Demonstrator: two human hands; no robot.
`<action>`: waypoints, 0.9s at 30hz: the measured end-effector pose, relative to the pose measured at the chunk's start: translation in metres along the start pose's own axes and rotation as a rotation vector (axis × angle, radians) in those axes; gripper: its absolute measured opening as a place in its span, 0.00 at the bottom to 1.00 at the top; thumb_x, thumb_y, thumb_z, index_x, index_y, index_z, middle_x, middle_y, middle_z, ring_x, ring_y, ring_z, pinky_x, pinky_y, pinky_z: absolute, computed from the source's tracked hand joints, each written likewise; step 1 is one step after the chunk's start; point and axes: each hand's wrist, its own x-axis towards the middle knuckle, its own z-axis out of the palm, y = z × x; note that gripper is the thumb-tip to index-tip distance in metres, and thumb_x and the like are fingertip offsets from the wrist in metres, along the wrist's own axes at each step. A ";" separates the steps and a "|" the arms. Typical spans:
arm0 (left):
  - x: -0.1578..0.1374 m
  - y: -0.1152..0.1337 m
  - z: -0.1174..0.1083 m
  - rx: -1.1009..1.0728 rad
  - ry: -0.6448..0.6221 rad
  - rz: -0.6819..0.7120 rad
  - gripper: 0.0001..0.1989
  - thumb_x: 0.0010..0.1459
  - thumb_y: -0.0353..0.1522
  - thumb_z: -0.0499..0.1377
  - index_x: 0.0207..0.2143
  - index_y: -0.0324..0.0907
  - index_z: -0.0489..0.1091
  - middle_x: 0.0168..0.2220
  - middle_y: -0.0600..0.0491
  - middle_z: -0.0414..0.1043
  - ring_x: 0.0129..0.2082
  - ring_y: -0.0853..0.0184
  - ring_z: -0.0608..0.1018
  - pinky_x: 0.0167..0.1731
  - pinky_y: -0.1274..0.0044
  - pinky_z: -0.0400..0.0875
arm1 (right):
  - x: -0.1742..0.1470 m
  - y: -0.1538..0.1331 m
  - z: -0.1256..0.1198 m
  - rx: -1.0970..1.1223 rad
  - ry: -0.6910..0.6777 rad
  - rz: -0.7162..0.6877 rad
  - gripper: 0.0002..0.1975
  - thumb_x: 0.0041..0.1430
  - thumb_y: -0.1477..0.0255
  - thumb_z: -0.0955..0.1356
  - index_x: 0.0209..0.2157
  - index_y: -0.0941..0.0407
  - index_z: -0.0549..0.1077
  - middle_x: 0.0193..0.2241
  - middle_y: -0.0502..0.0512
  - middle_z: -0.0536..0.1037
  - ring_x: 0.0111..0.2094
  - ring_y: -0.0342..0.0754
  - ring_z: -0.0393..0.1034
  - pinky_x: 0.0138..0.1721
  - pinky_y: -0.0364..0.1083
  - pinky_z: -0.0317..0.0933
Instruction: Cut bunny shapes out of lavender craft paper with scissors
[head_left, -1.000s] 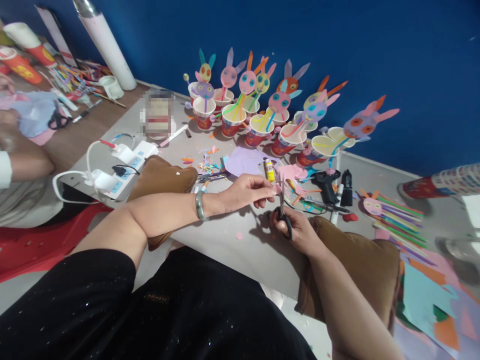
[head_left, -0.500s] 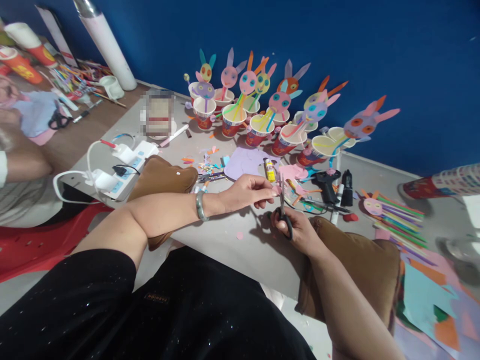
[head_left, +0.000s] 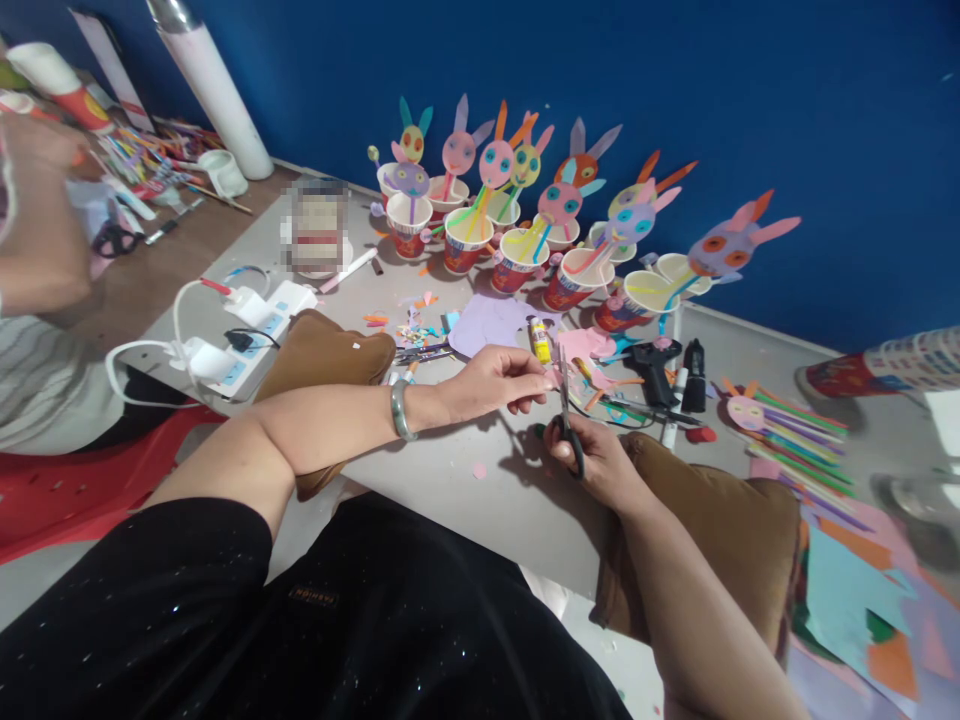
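My left hand (head_left: 504, 382) pinches a small piece of pink paper (head_left: 553, 378), mostly covered by the fingertips. Black-handled scissors (head_left: 573, 446) are in my right hand (head_left: 596, 460), with thumb and fingers through the loops. Their blades point up and away, right beside the pink paper; whether they touch it I cannot tell. Below my hands a small pink paper scrap (head_left: 479, 471) lies on the grey table (head_left: 450, 510). Just beyond my fingers stand a yellow glue bottle (head_left: 539, 341) and a sheet of purple paper (head_left: 484, 325).
Several paper cups (head_left: 520, 262) with paper rabbit heads line the blue wall. A black glue gun (head_left: 654, 372) lies right of my hands. Brown cushions (head_left: 712, 540) flank my arms. A power strip (head_left: 262, 340) sits left. Another person's arm (head_left: 41, 230) is at far left.
My hands and the scissors have hardly moved; the pink paper shows less at my fingertips. At the far left, the other person's arm has risen and moved over their table.
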 end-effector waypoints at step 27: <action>-0.001 0.004 0.001 -0.008 0.031 -0.001 0.06 0.60 0.27 0.57 0.29 0.36 0.67 0.24 0.58 0.67 0.22 0.80 0.70 0.25 0.83 0.66 | 0.000 -0.002 0.001 0.006 0.015 0.024 0.26 0.49 0.45 0.72 0.24 0.54 0.67 0.17 0.48 0.71 0.18 0.45 0.65 0.21 0.44 0.59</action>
